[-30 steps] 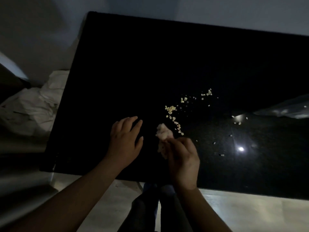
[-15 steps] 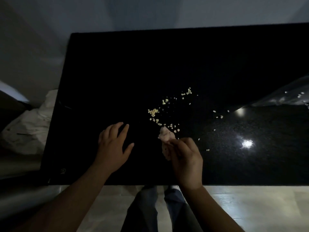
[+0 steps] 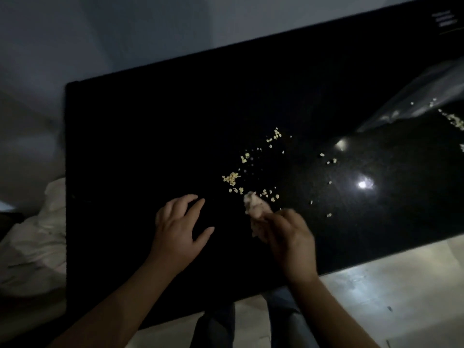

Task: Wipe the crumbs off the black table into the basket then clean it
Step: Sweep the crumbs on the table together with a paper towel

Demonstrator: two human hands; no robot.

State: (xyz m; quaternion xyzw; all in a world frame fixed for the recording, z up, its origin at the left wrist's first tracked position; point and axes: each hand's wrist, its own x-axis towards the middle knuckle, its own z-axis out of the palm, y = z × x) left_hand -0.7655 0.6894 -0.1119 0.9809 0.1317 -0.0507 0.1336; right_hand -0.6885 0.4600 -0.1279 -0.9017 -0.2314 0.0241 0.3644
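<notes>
Many pale, flaky crumbs (image 3: 232, 178) scatter across the glossy black table (image 3: 150, 134). Right hand (image 3: 292, 241) fingers clamp a crumpled white tissue (image 3: 256, 209) near the front edge. Left hand (image 3: 178, 229) rests flat, fingers apart.

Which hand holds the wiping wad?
The right hand pinches the pale wad beside the crumbs; the left hand is spread open over the black table, empty.

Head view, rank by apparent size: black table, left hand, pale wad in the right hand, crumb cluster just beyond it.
1. black table
2. left hand
3. pale wad, partly hidden by the right hand
4. crumb cluster
</notes>
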